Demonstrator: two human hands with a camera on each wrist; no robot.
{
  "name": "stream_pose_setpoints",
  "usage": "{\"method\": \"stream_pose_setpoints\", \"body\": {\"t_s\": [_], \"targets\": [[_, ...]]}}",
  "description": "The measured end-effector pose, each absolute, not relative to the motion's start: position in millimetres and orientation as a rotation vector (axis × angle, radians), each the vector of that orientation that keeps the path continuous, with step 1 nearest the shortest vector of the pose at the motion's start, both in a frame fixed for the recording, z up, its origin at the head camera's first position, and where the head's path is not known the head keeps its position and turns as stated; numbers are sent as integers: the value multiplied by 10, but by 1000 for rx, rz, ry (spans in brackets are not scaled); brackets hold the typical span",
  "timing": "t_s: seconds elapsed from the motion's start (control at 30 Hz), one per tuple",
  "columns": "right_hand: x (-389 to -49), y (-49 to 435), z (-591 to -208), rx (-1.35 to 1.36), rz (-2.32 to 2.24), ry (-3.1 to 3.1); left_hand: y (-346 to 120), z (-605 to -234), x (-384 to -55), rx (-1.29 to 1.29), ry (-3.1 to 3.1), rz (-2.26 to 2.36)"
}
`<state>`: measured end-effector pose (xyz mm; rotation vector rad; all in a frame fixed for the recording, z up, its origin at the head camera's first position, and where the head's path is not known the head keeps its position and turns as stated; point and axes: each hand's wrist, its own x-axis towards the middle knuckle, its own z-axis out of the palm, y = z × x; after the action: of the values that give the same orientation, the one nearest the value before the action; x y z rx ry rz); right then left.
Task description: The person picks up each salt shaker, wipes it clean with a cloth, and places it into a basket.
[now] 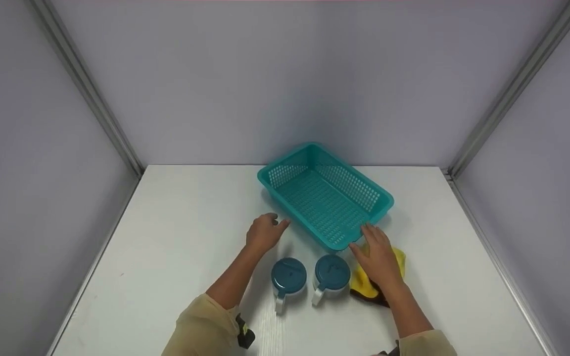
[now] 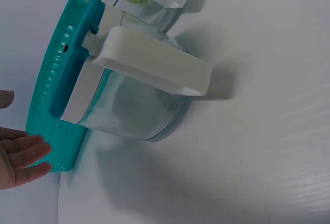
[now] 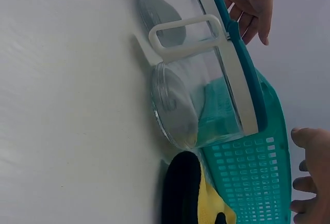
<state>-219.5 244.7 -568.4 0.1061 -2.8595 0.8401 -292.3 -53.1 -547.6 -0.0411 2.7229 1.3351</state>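
A teal plastic basket (image 1: 324, 198) with perforated sides stands at an angle toward the back of the table, with nothing inside. My left hand (image 1: 265, 233) is just off its left long side, fingers loosely bent and holding nothing. At the near right end, my right hand (image 1: 378, 254) has its fingertips right at the basket's rim, fingers spread. Two clear glass jars with blue lids and white handles stand side by side between my forearms: the left jar (image 1: 289, 275) and the right jar (image 1: 332, 273). Their handles point toward me.
A yellow and black piece of fabric (image 1: 362, 285) lies beside the right jar, partly hidden under my right hand. The white table (image 1: 176, 237) is enclosed by pale panels (image 1: 215, 84) at the back and both sides.
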Motion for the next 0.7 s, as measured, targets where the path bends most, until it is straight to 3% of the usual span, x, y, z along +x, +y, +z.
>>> {"method": "stream_pose_setpoints", "body": {"t_s": [0.33, 0.7], "targets": [[-2246, 2452, -5688, 100, 871, -2851, -336, -5504, -2912, -115, 2603, 1483], [-2292, 2638, -5645, 275, 791, -2832, 37, -5540, -2808, -198, 2479, 1625]]}}
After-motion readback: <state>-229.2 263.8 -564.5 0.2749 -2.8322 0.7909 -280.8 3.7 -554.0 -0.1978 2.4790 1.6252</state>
